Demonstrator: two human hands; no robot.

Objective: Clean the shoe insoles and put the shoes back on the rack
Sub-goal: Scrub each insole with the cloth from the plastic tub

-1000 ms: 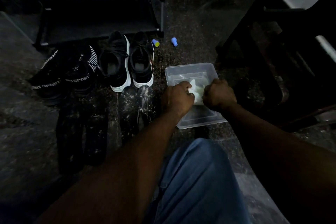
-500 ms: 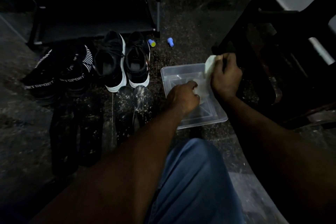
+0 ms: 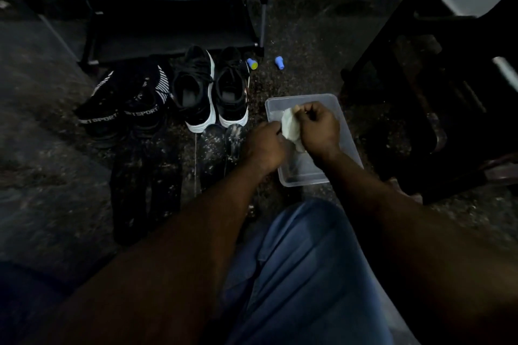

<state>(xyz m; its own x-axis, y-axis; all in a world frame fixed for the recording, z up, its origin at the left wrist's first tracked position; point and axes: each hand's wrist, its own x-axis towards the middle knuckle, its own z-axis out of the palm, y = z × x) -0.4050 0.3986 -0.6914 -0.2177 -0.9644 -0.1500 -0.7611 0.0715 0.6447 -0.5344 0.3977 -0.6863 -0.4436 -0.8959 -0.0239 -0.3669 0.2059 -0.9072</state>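
L hand [image 3: 265, 145] + R hand [image 3: 319, 127] both w/ fingers clamped on the cloth [image 3: 290, 127], right over the tub [image 3: 302, 173]. Insoles [image 3: 210, 154] lie on the floor just in front of the shoes [image 3: 196, 92], rack [image 3: 168, 36] behind 'em.

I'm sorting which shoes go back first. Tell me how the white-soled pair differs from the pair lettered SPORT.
The white-soled pair has black laces and thick white soles; the SPORT pair shows white lettering and stripes, no laces visible. The white-soled pair stands straight, on the right; the SPORT pair sits left of it, angled. Both are black, on the floor before the rack, not on it.
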